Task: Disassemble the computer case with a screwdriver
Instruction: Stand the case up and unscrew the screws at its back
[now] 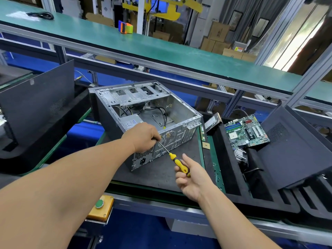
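An open grey computer case (125, 105) lies on its side on a dark mat, its rear panel turned toward me. A power supply (130, 123) and loose cables remain inside. My right hand (190, 178) grips the yellow-and-black handle of a screwdriver (177, 161). Its metal shaft slants up and left to the rear panel beside the fan grille. My left hand (143, 136) rests over the case's near top edge, and its fingertips pinch the shaft near the tip.
A green motherboard (246, 131) and a heatsink (241, 154) lie in a black foam tray at the right, next to a black side panel (294, 148). Another black panel (37, 103) leans at the left. A yellow box with a green button (99, 206) sits at the bench's front edge.
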